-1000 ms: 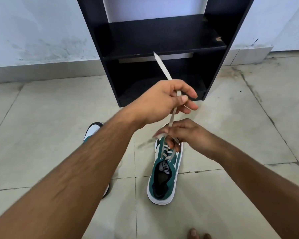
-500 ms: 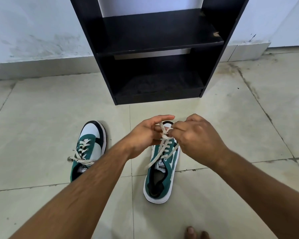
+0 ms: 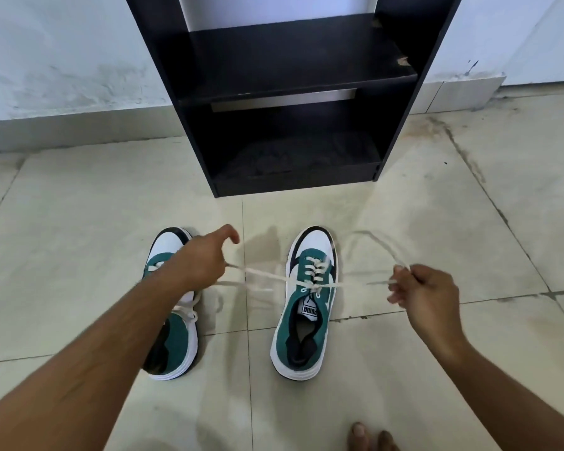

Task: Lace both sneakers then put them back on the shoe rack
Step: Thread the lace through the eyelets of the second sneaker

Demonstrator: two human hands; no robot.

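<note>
Two green, white and black sneakers stand on the tiled floor, toes toward the rack. The right sneaker [image 3: 306, 307] has a cream shoelace [image 3: 261, 275] threaded through its eyelets, its two ends stretched out sideways. My left hand [image 3: 202, 265] grips the left end; my right hand [image 3: 420, 294] grips the right end, which loops back blurred above the hand. The left sneaker [image 3: 173, 336] lies partly under my left forearm, with its lace loose at the tongue. The black shoe rack [image 3: 290, 76] stands ahead against the wall, both shelves bare.
Pale floor tiles [image 3: 79, 255] with dark grout lines spread all around. A white wall [image 3: 62, 60] and skirting run behind the rack. My bare toes [image 3: 368, 437] show at the bottom edge.
My hands were together over the right sneaker's eyelets; now they have drawn apart, left and right, pulling both lace ends taut. The view has also tilted down and closer.
</note>
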